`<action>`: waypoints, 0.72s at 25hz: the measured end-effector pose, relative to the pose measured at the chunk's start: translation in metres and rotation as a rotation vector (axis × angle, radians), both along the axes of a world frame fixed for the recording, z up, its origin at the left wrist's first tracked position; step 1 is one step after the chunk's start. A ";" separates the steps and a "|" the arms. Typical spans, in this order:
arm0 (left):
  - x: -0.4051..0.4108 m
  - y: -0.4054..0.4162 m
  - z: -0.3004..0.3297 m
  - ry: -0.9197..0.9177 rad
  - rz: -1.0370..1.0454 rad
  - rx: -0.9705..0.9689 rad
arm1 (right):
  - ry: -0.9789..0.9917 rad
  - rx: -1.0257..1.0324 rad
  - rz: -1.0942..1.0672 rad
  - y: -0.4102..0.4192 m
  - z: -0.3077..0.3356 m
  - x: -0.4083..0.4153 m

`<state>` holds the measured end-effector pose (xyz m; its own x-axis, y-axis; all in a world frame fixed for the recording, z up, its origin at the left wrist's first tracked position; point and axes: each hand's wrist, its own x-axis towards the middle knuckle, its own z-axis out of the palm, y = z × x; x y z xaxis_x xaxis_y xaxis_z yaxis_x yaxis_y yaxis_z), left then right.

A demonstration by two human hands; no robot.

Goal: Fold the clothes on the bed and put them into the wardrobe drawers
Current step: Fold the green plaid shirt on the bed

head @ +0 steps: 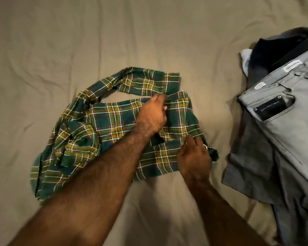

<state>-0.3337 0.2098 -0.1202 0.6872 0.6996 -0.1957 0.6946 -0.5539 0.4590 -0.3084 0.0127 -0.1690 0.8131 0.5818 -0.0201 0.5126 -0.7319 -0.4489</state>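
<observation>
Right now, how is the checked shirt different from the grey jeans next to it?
The green plaid shirt has yellow and white checks; the grey jeans are plain. The shirt lies crumpled mid-bed, with the left hand and right hand on it; the jeans lie flat at the right on darker clothes, untouched. Both are on the beige sheet.
</observation>
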 end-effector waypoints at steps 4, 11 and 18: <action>0.073 0.033 -0.015 0.145 -0.102 -0.116 | 0.291 0.110 -0.595 -0.027 -0.007 -0.003; 0.145 0.066 -0.047 0.202 -0.259 -0.043 | 0.649 0.225 -1.158 -0.038 -0.049 -0.002; 0.162 0.078 -0.068 0.097 -0.028 -0.035 | 0.692 0.340 -1.099 -0.041 -0.057 0.006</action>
<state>-0.1716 0.2882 -0.1885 0.6830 0.6719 -0.2864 0.7212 -0.5584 0.4099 -0.3021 -0.0280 -0.2258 0.7403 -0.3036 -0.5998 -0.6693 -0.4159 -0.6157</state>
